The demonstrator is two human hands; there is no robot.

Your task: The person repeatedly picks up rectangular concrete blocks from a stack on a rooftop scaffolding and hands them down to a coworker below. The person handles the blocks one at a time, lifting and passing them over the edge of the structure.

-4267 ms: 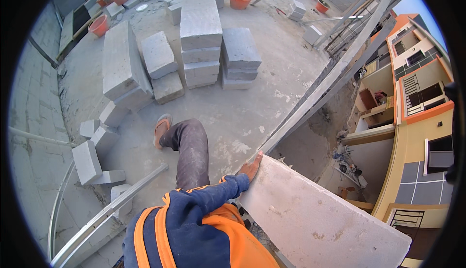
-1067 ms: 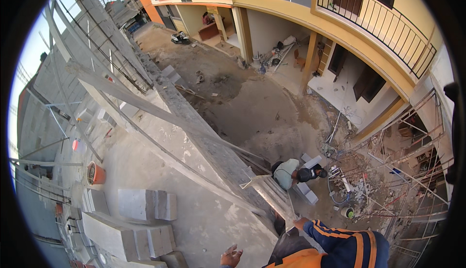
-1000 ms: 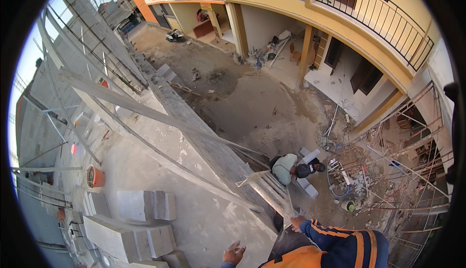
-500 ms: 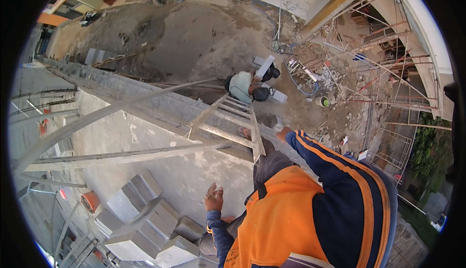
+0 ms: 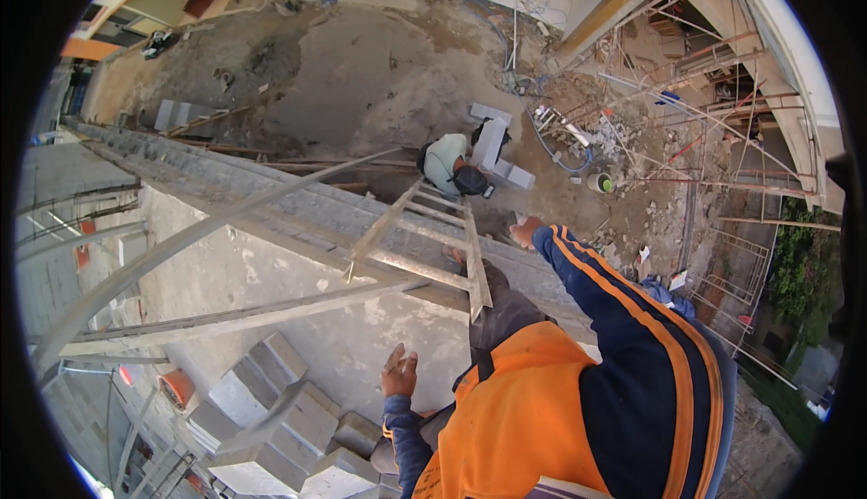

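My left hand (image 5: 398,372) is raised over the concrete slab (image 5: 361,327), fingers spread and holding nothing. My right arm stretches forward past the slab's edge; the right hand (image 5: 526,233) is beside the top of a wooden ladder (image 5: 438,251). Its fingers are too small to read, and a small pale piece (image 5: 517,219) shows just beyond them. Far below, at the ladder's other end, a person (image 5: 445,160) in a light shirt and dark cap bends next to pale grey blocks (image 5: 489,142). That person's hands are mostly hidden.
Stacked grey blocks (image 5: 298,427) lie on the slab at lower left, near an orange bucket (image 5: 176,389). Slanting poles (image 5: 217,201) cross the left side. A low wall (image 5: 226,169) runs along the edge. Rubble (image 5: 623,147) and scaffolding (image 5: 750,111) stand at right.
My right hand has moved slightly farther forward. Below, the person has shifted and the pale block among the blocks now sits lower and more upright in view. My left hand has barely moved.
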